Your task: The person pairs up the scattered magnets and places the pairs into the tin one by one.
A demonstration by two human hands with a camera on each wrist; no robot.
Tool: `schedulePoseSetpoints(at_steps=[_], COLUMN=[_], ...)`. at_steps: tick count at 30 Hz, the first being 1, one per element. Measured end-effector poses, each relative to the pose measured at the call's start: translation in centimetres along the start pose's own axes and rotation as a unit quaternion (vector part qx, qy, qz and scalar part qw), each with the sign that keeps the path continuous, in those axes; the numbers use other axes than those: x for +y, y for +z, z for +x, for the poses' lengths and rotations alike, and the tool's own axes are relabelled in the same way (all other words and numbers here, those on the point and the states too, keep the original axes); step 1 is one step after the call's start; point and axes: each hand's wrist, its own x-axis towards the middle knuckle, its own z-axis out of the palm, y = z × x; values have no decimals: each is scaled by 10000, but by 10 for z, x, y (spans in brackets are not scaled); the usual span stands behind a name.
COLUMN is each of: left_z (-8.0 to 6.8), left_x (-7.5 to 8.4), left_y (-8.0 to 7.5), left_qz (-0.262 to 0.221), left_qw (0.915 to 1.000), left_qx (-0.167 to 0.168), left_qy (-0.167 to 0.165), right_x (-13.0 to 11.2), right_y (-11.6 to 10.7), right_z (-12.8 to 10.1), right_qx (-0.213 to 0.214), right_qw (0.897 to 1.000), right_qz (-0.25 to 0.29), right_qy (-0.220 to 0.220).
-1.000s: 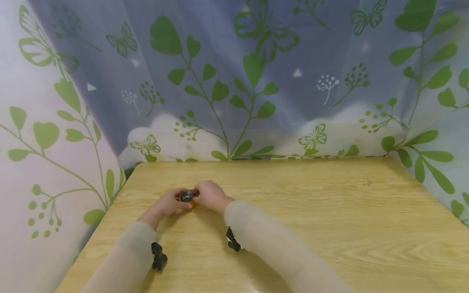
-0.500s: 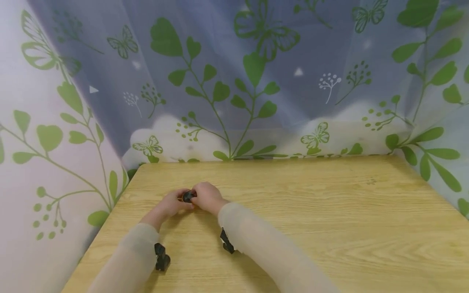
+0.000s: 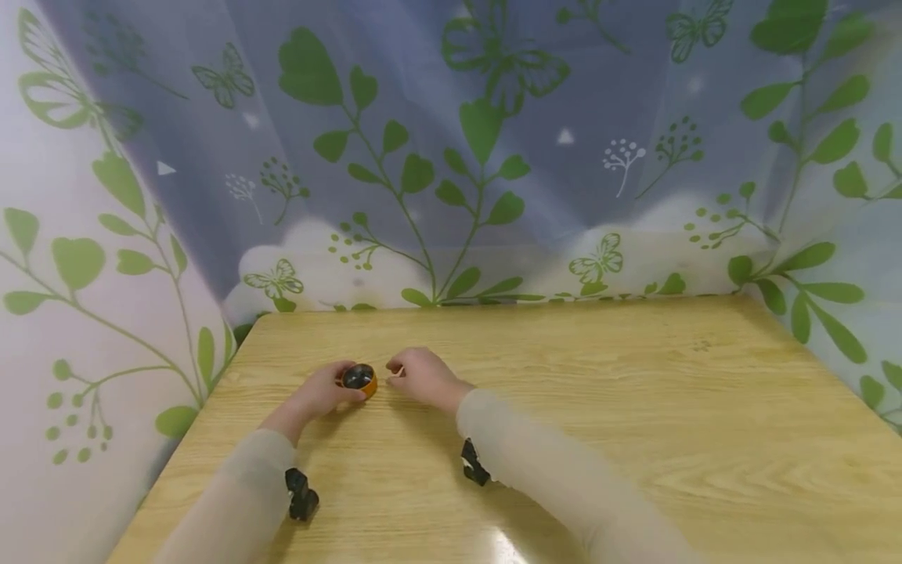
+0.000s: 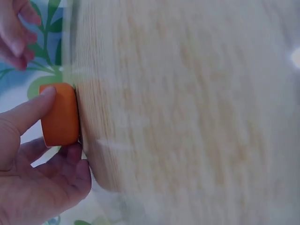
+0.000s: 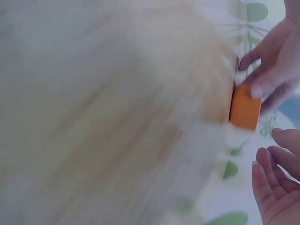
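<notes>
A small, round orange cup (image 3: 369,389) with a dark inside stands upright near the back left of the table. Its orange wall (image 4: 61,115) shows from the side in the left wrist view. My left hand (image 3: 320,393) grips it from the left, with the thumb against the near wall and the other fingers about its far side and base. Just right of the cup, and apart from it, my right hand (image 3: 426,381) hovers with loosely bent fingers. In the right wrist view that right hand (image 5: 283,183) holds nothing that I can see. What makes up the dark inside is unclear.
The wood-grain table (image 3: 599,407) reaches back to a hanging cloth (image 3: 550,180) printed with leaves and butterflies. Similar cloth hangs at the left and right sides. A dark wrist device (image 3: 301,495) sits on the left sleeve, and another dark device (image 3: 474,462) on the right one.
My right hand was at the cup's right edge, its fingers on the dark part, and has moved off to the right. More of the cup shows now. My left hand keeps its grip.
</notes>
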Motion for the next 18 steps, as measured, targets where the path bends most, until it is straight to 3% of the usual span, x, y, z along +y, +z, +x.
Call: schedulePoseSetpoints(at_steps=[4,10,15,18], left_z=[1,2,0,-2], left_x=[1,6,12,19], left_y=[0,2,5,8], left_qz=[333,848,1043,1314], left_qw=[9994,9963,9945,9910], left_qx=[-17,74,102,244], left_qy=[-66,118,-12,72], right_x=[26,65,89,99], right_y=[-22,-54,-72,-79], right_z=[-21,-55,-79,-91], right_qx=[-4,-28,19,-24], right_qw=[9997,9975,9955,9946], right_qz=[178,94,8,-128], right_qy=[176,694,949,1034])
